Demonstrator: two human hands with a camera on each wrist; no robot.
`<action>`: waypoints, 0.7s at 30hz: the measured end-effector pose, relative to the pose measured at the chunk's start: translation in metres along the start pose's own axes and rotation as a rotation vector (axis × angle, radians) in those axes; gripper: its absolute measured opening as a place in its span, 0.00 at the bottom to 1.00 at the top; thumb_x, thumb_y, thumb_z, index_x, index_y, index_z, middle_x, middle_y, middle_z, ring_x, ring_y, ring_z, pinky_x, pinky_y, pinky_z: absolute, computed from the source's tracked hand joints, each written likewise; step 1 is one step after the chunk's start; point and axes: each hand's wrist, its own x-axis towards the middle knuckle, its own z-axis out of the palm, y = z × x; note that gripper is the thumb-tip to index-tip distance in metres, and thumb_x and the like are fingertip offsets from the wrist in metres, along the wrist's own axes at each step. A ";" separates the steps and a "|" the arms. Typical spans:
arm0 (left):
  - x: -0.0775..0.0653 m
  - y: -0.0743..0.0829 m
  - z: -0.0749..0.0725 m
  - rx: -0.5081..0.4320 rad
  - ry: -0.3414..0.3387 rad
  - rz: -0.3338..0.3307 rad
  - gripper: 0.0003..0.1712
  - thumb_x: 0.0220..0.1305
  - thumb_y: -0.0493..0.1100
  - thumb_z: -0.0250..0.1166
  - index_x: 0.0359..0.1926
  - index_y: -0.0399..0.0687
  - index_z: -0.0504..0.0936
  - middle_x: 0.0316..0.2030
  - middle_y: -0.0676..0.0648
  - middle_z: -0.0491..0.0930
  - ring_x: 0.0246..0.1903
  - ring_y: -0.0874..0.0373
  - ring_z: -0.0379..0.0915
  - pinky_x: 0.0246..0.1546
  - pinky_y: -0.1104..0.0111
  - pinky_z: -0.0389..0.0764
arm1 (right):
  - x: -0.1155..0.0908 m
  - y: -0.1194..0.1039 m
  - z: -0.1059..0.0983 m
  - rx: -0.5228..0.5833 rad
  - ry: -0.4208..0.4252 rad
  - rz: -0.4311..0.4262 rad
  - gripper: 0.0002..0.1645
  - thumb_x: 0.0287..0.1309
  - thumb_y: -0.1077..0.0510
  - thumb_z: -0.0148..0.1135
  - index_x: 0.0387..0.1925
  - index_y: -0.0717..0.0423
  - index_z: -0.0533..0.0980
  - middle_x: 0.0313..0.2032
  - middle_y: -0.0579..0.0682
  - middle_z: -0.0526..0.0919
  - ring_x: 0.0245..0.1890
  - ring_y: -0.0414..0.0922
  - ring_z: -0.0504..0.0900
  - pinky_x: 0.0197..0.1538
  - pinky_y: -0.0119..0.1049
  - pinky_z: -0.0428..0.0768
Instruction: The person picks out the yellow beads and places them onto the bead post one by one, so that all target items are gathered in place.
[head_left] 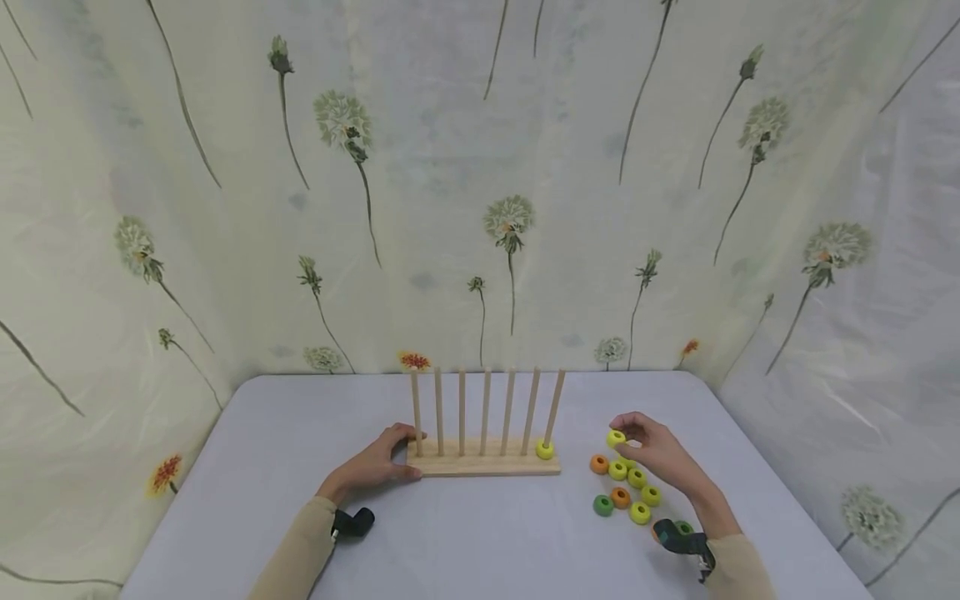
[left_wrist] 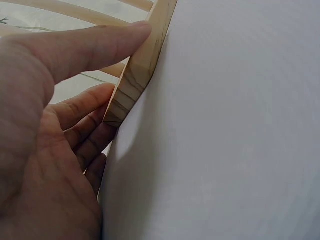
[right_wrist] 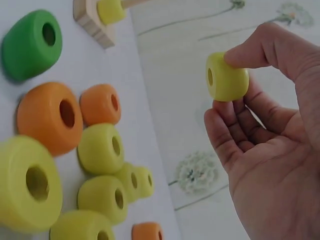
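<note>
The left end of a wooden seven-peg rack (head_left: 487,469) is gripped by the left hand (head_left: 378,461); its fingertips are partly hidden behind the base in the left wrist view, where the rack is cut off. On the white surface (head_left: 480,542), a yellow bead (head_left: 545,451) is seated at the rightmost peg. A second yellow bead (head_left: 615,437) is pinched between thumb and fingers of the right hand (head_left: 660,454), right of the rack, near loose beads (head_left: 649,501). A green bead (head_left: 683,527) is partly covered by the right wrist camera (head_left: 675,537).
</note>
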 end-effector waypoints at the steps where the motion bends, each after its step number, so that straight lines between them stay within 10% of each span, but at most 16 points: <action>1: 0.000 0.000 0.000 0.000 -0.001 0.006 0.36 0.50 0.53 0.75 0.60 0.54 0.72 0.65 0.46 0.64 0.70 0.44 0.52 0.70 0.45 0.52 | 0.001 -0.003 0.001 0.001 0.000 0.001 0.21 0.59 0.58 0.65 0.51 0.59 0.71 0.50 0.54 0.76 0.50 0.46 0.77 0.49 0.27 0.78; 21: 0.001 -0.002 0.001 0.007 0.004 0.014 0.36 0.51 0.53 0.74 0.60 0.54 0.72 0.64 0.46 0.65 0.70 0.44 0.53 0.70 0.45 0.53 | 0.021 -0.058 -0.008 0.045 0.061 -0.098 0.21 0.61 0.59 0.63 0.54 0.61 0.70 0.51 0.57 0.77 0.46 0.37 0.77 0.44 0.25 0.78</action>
